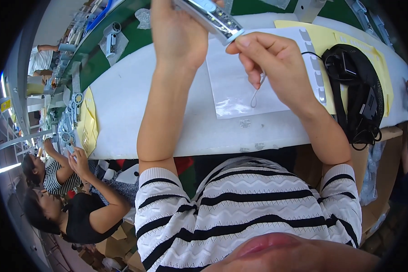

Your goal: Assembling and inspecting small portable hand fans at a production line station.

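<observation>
Near the top edge, my left hand (181,41) is closed round a light-blue handheld device (217,22) with a clear panel and small lights along it. Its upper part runs out of view. At the device's lower end, the thumb and forefinger of my right hand (272,59) are pinched together, touching its rim. A thin pale wrist strap (254,99) dangles as a loop below my right fingers; where it joins the device is hidden. Under both hands lies a white sheet (229,97) in a glossy sleeve.
A black mesh bag (356,86) with a cord lies right, over yellow paper (385,59). On the white padded table (122,104), another yellow sheet (88,122) sits left. Bagged handheld fans (111,41) lie beyond on green. Two co-workers (84,208) work at left.
</observation>
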Demonstrator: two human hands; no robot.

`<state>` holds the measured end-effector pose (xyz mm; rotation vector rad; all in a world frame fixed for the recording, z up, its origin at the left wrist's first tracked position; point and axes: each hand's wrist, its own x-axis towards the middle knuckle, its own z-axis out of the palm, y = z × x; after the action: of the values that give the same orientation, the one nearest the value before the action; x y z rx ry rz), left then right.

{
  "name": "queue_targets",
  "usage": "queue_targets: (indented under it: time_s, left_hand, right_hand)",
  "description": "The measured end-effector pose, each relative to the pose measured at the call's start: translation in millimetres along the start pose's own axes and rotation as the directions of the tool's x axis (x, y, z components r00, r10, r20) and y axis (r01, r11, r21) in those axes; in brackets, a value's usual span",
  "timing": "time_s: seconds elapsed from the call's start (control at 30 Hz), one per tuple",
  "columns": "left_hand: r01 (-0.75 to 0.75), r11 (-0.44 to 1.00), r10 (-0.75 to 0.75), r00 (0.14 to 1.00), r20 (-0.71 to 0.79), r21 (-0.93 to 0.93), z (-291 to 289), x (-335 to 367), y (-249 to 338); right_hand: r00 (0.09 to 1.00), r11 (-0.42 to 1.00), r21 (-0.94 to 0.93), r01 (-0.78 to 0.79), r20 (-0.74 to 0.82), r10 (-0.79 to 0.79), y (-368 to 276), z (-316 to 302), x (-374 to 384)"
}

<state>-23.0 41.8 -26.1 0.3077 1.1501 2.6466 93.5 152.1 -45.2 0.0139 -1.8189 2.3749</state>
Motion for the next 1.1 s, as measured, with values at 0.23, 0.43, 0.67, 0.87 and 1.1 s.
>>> queue_targets:
  time_s: [0.23, 0.43, 0.67, 0.87, 1.1]
  left_hand:
    - [0.050, 0.967, -0.107, 0.970, 0.219, 0.249, 0, -3, 24]
    - [-0.031, 0.950, -0.015, 0.990, 0.141, 0.312, -7, -2, 25]
    - [0.004, 0.932, -0.039, 0.995, 0.088, 0.362, -3, -4, 13]
    - [0.044, 0.985, -0.097, 0.939, 0.331, 0.165, -10, 3, 18]
    - [0.155, 0.988, -0.112, 0.797, 0.593, -0.021, -24, 7, 23]
  right_hand:
    - [0.999, 0.999, 0.034, -0.008, 0.040, 0.007, -11, -16, 8]
    - [0.998, 0.999, -0.012, 0.046, 0.044, -0.046, -10, -10, 5]
    - [0.991, 0.976, -0.184, 0.116, -0.039, -0.125, -8, -12, 5]
    - [0.971, 0.912, -0.353, 0.210, -0.036, -0.237, -9, -17, 5]
    - [0.984, 0.959, -0.222, 0.178, 0.059, -0.169, -17, -12, -2]
